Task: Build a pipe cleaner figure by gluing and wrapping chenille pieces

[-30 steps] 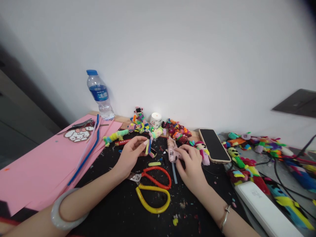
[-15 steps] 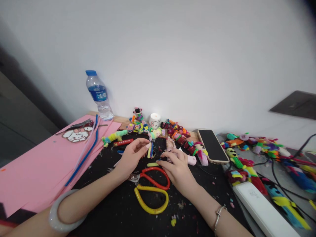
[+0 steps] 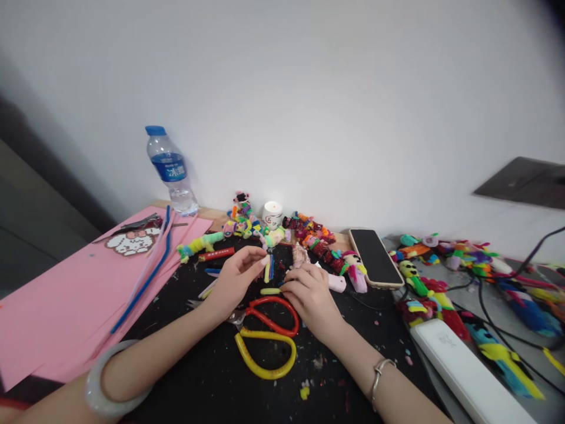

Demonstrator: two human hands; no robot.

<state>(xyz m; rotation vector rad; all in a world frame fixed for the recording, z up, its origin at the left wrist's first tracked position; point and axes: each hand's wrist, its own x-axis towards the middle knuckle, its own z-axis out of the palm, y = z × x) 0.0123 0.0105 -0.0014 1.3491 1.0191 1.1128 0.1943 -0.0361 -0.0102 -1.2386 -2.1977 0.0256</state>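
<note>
Between the thumb and fingers of my left hand (image 3: 232, 280) is a small bunch of short fuzzy pipe cleaner pieces (image 3: 269, 268) in blue, yellow and white. My right hand (image 3: 314, 299) is bent down over the black mat (image 3: 203, 377), fingertips drawn together; a tiny blue bit shows at them, too small to name. A short yellow-green pipe cleaner piece (image 3: 270, 291) lies between the hands. Scissors (image 3: 237, 318) with one red and one yellow handle rest below them. Behind my right hand, a pale pink handle (image 3: 337, 283) of a partly hidden tool sticks out.
Fuzzy figures (image 3: 324, 253) line the back around a white cup (image 3: 272, 215). A phone (image 3: 377, 259) lies right; a white box-like device (image 3: 463, 371) and cables are beyond. Pink sheets (image 3: 57, 306), blue pipe cleaner (image 3: 145, 288) and water bottle (image 3: 172, 171) are left.
The view has shifted slightly, so everything appears a little further left. My right fingers have come closer together near the mat. My left hand keeps its pinch on the pieces.
</note>
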